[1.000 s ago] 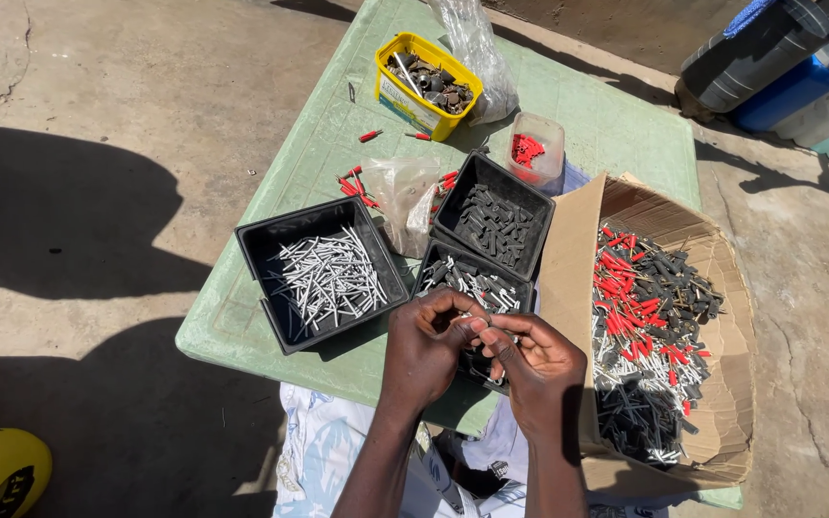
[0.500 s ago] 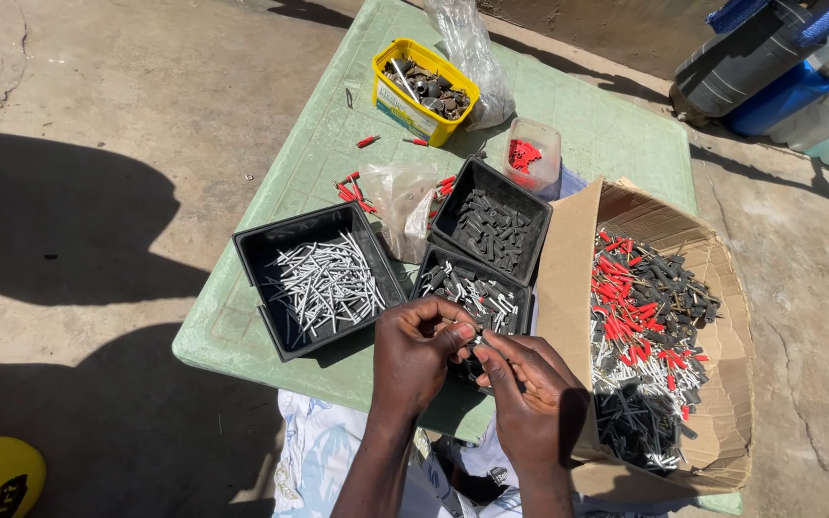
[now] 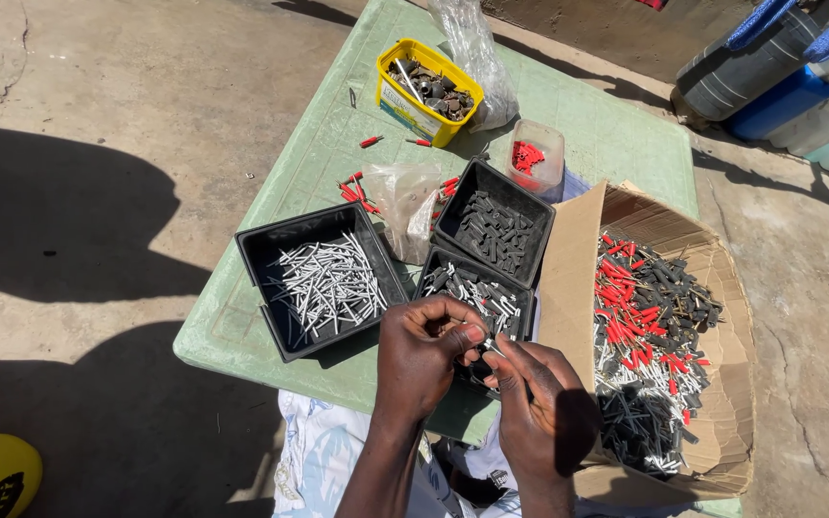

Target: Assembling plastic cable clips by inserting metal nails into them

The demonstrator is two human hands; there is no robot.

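Note:
My left hand (image 3: 421, 357) and my right hand (image 3: 537, 403) meet over the near edge of a green table (image 3: 290, 221). Together their fingertips pinch a small metal pin with a dark piece (image 3: 487, 343) between them. Just beyond the hands sits a black tray of mixed dark and silver parts (image 3: 477, 288). A black tray of silver pins (image 3: 323, 280) lies to the left. To the right an opened cardboard box (image 3: 654, 336) holds many red, black and silver assembled pieces.
Another black tray of dark caps (image 3: 496, 223) sits behind, with a clear cup of red bits (image 3: 532, 155), a yellow tub of metal parts (image 3: 430, 91), plastic bags and loose red pieces. Blue and dark containers (image 3: 769, 67) stand at the far right on concrete.
My hands have stayed together at the table edge, fingers shifting slightly around the small piece. The view has drifted a little; the trays and box have not moved.

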